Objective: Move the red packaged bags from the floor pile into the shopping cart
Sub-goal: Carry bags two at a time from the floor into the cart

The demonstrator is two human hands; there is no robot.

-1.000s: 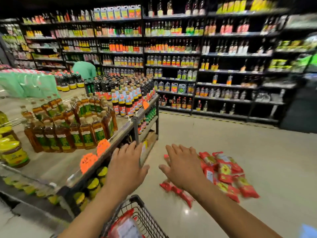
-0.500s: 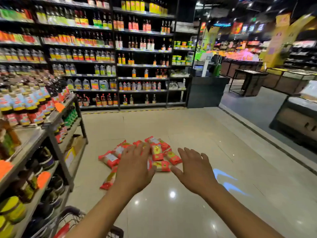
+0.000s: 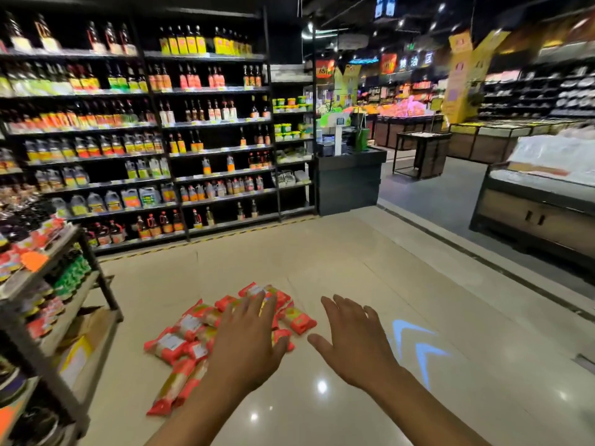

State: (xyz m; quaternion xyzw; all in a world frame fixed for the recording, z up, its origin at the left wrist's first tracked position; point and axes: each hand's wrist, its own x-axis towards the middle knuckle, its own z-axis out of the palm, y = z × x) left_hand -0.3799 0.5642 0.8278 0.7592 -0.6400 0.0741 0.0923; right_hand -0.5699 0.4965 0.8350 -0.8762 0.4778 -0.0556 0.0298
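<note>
**Op:** Hands, quick?

**Spotter:** Your left hand [image 3: 248,346] is stretched out ahead, palm down, fingers straight & spread, gripping nothing. Your right hand [image 3: 354,346] is the same: flat, splayed, empty.

**Op:** And the goods?

**Spotter:** The red packaged bags [image 3: 167,344] lie in a loose heap on the glossy beige floor [image 3: 322,268], in front of you, a bit left of centre. Your L hand overlaps the heap's right side in the view. It's prob. hovering above the bags, but I can't tell for sure whether it's touching them. Your R hand is over bare tile just right of the heap, apart from it.

**Op:** Anything at the near edge?

**Spotter:** Two longer packs [image 3: 174,391] lie side by side, their ends pointing back toward you, just left of your L forearm.

**Op:** Surroundings?

**Spotter:** There's a low rack [image 3: 99,278] w/ jars & bottles on your left, near the heap. Tall shelves of bottles [image 3: 145,123] run across the back. Blue arrow marks [image 3: 415,346] glow on the tile just right of your R hand. A dark counter [image 3: 349,181] stands beyond, at the end of the shelves.
</note>
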